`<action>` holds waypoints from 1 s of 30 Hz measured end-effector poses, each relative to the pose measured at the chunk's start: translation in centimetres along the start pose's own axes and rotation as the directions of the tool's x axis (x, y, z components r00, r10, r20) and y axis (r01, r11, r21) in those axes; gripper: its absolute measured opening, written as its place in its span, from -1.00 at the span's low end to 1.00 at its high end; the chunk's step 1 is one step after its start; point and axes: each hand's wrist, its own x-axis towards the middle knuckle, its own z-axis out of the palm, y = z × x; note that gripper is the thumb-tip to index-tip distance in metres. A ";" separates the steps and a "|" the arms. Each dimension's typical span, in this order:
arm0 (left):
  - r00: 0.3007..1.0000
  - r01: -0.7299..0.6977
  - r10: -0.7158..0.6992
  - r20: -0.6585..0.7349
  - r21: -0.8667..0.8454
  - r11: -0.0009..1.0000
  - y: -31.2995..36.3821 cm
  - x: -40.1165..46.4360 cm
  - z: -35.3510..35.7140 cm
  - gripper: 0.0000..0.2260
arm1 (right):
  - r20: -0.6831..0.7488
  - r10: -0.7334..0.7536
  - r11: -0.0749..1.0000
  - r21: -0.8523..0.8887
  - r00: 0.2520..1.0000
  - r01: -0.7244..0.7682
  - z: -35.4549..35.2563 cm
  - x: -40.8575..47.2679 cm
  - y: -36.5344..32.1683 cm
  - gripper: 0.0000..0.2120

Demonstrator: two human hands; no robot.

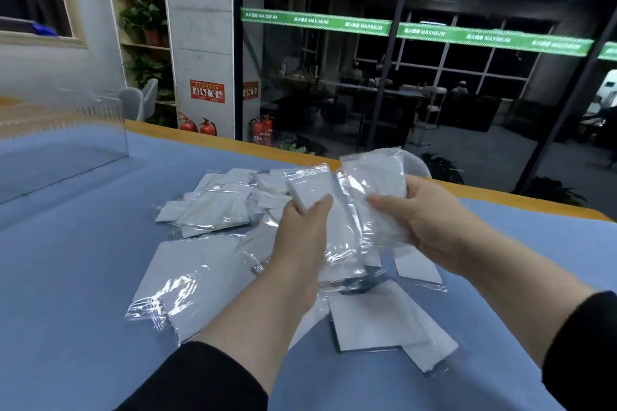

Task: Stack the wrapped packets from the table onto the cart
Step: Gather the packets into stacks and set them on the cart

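1. Wrapped packets [213,210] lay in a loose heap on the desk [66,277]; more than a dozen overlapped, too jumbled for an exact count. Each was a flat white rectangle sealed in clear, crinkled, glossy film.
2. Two hands were raised above the heap, each holding packets.
3. The left hand [300,237] gripped one upright packet [309,187], thumb across its front, fingers curled behind.
4. The right hand [424,220] held another packet [374,177] just beside the first, thumb on its face, fingers wrapped round the far edge. I could not tell if either hand held more than one.
5. Both forearms ended in dark sleeves [207,380].
6. The desk had a smooth blue top with an orange-yellow edge [200,135].
7. One clear plastic box [63,147] with rigid walls stood at the desk's far left, well apart from the heap.
8. Four red fire extinguishers [207,127] stood on the floor beyond, beside a grey pillar.
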 end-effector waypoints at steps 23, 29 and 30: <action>0.920 -0.381 0.352 -0.172 -0.183 0.906 6.5 -1.4 -8.2 -0.77 | 0.181 -0.168 0.716 -0.653 0.969 0.246 6.7 -1.8 -2.6 -0.72; 0.812 -0.442 0.488 -0.321 0.208 0.873 6.6 -0.4 -17.4 -0.79 | 0.447 0.103 0.345 -0.854 0.888 0.390 11.3 0.5 -3.0 -0.43; 0.809 -0.438 0.499 -0.312 0.246 0.865 6.3 -0.3 -17.7 -0.79 | 0.460 0.144 0.325 -0.858 0.876 0.397 12.0 1.2 -3.2 -0.37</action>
